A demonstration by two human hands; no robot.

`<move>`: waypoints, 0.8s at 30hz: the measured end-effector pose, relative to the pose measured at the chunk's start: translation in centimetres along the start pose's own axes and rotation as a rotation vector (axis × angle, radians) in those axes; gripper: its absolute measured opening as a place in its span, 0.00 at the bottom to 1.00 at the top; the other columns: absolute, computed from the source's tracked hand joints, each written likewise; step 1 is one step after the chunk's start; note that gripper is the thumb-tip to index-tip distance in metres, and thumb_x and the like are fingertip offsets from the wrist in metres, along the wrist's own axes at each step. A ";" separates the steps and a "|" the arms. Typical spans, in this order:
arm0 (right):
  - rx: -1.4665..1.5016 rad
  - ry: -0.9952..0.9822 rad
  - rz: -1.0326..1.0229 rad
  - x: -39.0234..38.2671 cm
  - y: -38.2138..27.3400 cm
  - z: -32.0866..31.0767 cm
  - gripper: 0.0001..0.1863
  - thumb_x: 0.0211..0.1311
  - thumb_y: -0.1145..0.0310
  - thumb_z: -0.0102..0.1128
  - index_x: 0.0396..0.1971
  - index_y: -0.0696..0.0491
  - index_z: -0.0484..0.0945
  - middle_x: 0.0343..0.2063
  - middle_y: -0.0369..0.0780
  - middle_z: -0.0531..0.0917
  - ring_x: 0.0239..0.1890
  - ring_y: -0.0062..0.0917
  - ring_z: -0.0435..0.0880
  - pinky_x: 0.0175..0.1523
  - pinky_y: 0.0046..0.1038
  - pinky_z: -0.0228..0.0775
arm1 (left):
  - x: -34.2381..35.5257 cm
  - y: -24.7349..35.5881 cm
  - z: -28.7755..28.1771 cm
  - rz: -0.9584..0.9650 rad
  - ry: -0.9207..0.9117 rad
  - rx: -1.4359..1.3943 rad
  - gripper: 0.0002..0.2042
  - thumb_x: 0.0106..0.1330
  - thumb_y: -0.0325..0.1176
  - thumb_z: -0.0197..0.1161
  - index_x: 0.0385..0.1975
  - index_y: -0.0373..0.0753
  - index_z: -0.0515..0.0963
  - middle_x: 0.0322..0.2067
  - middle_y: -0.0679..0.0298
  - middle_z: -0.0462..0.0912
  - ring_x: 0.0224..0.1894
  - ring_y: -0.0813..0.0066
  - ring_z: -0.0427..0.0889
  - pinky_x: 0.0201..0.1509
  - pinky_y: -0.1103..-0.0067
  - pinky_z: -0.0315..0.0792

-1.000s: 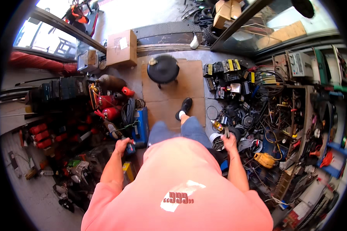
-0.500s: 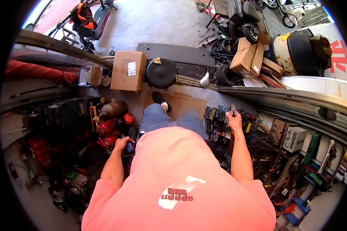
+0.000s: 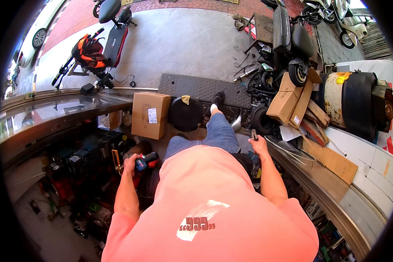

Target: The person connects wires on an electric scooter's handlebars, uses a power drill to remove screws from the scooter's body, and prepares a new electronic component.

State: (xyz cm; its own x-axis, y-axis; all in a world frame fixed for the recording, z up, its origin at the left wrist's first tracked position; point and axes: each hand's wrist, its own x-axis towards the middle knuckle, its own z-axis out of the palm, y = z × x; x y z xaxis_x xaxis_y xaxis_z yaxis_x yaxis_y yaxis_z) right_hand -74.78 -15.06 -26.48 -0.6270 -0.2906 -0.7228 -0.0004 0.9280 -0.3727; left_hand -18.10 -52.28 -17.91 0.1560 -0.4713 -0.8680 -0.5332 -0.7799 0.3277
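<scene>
My left hand (image 3: 129,164) is closed around a blue, red and black power tool (image 3: 146,161), held at my left side beside my thigh. My right hand (image 3: 258,146) grips a slim metal hand tool (image 3: 253,135) whose tip sticks up past my fingers. I am walking: my right leg in jeans stretches forward, and its dark shoe (image 3: 218,98) lands on a black ribbed ramp mat (image 3: 196,86). A round black stool (image 3: 186,114) stands just left of that leg.
A cardboard box (image 3: 150,115) stands left of the stool. Shelves of dark parts (image 3: 81,159) fill the left. Cardboard boxes (image 3: 290,101), tyres and planks pile up on the right beside a black scooter (image 3: 290,38). An orange scooter (image 3: 91,50) is parked on the pavement outside.
I have walked forward from inside the shop to its doorway; the stool, box and ramp mat have come closer. Both hands keep their tools; the left hand has swung slightly forward.
</scene>
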 end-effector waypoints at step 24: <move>0.399 -0.074 0.238 21.3 -12.0 -19.6 0.11 0.64 0.62 0.68 0.38 0.52 0.78 0.20 0.32 0.73 0.17 0.20 0.70 0.20 0.27 0.66 | -5.0 25.5 20.3 0.009 -0.036 0.056 0.16 0.56 0.36 0.68 0.35 0.27 0.86 0.29 0.60 0.87 0.28 0.69 0.86 0.35 0.74 0.79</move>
State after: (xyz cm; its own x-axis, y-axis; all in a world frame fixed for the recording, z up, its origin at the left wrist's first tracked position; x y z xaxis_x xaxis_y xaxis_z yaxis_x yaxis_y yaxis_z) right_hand -103.35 -27.77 -26.02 -0.5162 -0.1098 -0.8494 0.4451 0.8130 -0.3755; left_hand -49.40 -61.41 -12.76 0.1218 -0.4626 -0.8782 -0.5800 -0.7511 0.3153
